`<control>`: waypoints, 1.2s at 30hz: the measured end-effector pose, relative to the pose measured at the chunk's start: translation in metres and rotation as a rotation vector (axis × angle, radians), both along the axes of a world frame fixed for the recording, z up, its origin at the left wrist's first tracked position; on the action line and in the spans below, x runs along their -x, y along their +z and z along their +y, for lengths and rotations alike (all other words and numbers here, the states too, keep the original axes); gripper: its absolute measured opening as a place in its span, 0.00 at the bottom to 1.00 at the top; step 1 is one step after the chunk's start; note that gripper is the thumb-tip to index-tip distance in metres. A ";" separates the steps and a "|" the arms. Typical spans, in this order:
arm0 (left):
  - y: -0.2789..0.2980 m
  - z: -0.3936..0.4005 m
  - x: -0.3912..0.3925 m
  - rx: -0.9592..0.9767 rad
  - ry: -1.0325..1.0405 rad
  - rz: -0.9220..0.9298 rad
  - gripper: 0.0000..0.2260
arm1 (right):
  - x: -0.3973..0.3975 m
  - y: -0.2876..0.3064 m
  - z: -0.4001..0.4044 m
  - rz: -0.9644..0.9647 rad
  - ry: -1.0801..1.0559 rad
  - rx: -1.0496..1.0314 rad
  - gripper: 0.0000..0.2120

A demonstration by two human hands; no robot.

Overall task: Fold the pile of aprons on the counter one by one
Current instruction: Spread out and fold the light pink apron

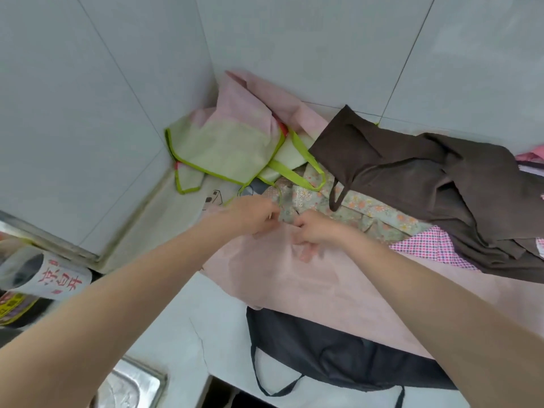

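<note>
Both hands on pink apron (309, 278), spread on counter (182, 319) just in front of floral apron (353, 207). Left hand (250, 214) and right hand (312, 231) each pinch its far edge; brown apron (426, 184) right of floral one.

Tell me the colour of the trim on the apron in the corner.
Bright lime green, edging the pink and pale green apron; seen in the head view.

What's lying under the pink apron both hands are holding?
Under the pink apron, a dark navy apron sticks out at the near edge and a floral one at the far edge. Anything else beneath is covered.
</note>
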State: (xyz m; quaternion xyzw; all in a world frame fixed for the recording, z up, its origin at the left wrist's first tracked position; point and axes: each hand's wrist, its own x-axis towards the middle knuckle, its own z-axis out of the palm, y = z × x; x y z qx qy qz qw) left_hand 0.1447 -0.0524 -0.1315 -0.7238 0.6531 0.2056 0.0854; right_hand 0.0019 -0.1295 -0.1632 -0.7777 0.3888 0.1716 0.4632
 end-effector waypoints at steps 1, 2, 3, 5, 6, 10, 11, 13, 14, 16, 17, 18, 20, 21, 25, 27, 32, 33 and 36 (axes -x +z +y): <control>-0.001 0.005 -0.012 -0.069 0.002 0.004 0.05 | 0.000 -0.003 -0.001 -0.002 -0.035 0.005 0.07; -0.002 0.012 -0.025 -0.142 0.013 -0.004 0.04 | -0.002 -0.006 -0.001 -0.015 -0.064 -0.008 0.10; -0.001 0.017 -0.038 -0.205 0.032 -0.023 0.06 | -0.004 -0.007 -0.001 -0.022 -0.078 -0.023 0.10; 0.001 0.023 -0.059 -0.277 0.108 -0.033 0.12 | -0.006 -0.004 -0.001 -0.017 -0.055 -0.022 0.09; 0.004 0.023 -0.068 -0.288 0.144 -0.023 0.13 | -0.005 -0.003 -0.002 -0.008 -0.043 -0.031 0.08; 0.028 0.012 -0.100 -0.284 0.159 -0.069 0.13 | 0.011 0.005 -0.006 0.217 0.001 -0.147 0.12; 0.038 0.007 -0.106 -0.264 0.154 -0.093 0.14 | 0.015 0.007 -0.007 0.247 -0.008 -0.187 0.16; 0.064 -0.009 -0.115 -0.175 0.135 -0.191 0.14 | 0.017 0.015 -0.010 0.182 -0.091 -0.250 0.17; 0.079 -0.015 -0.116 -0.082 0.135 -0.263 0.13 | 0.014 0.020 -0.013 0.130 -0.148 -0.269 0.15; 0.110 -0.032 -0.118 0.213 0.183 -0.380 0.10 | 0.000 0.036 -0.021 -0.016 -0.296 -0.295 0.14; 0.124 -0.041 -0.117 0.373 0.239 -0.381 0.09 | -0.009 0.043 -0.025 -0.105 -0.368 -0.300 0.12; 0.136 -0.051 -0.114 0.515 0.295 -0.346 0.11 | -0.019 0.054 -0.031 -0.203 -0.437 -0.292 0.08; 0.148 -0.061 -0.099 0.706 0.375 -0.208 0.18 | -0.040 0.074 -0.040 -0.397 -0.588 -0.292 0.03; 0.148 -0.061 -0.089 0.735 0.378 -0.166 0.20 | -0.050 0.081 -0.042 -0.487 -0.664 -0.327 0.05; 0.086 -0.052 -0.047 0.509 0.220 -0.051 0.20 | -0.068 0.081 -0.051 -0.595 -0.726 -0.262 0.21; 0.034 -0.041 -0.032 0.308 0.153 0.029 0.20 | -0.057 0.070 -0.049 -0.492 -0.706 -0.123 0.20; -0.048 0.007 0.011 -0.044 0.012 0.030 0.18 | 0.010 0.020 -0.033 -0.023 -0.431 0.122 0.16; -0.053 0.014 0.014 -0.011 0.014 -0.032 0.18 | 0.024 0.012 -0.027 0.058 -0.339 0.178 0.15; -0.071 0.030 0.020 0.325 0.141 -0.099 0.16 | 0.061 -0.008 -0.009 0.108 -0.261 0.316 0.13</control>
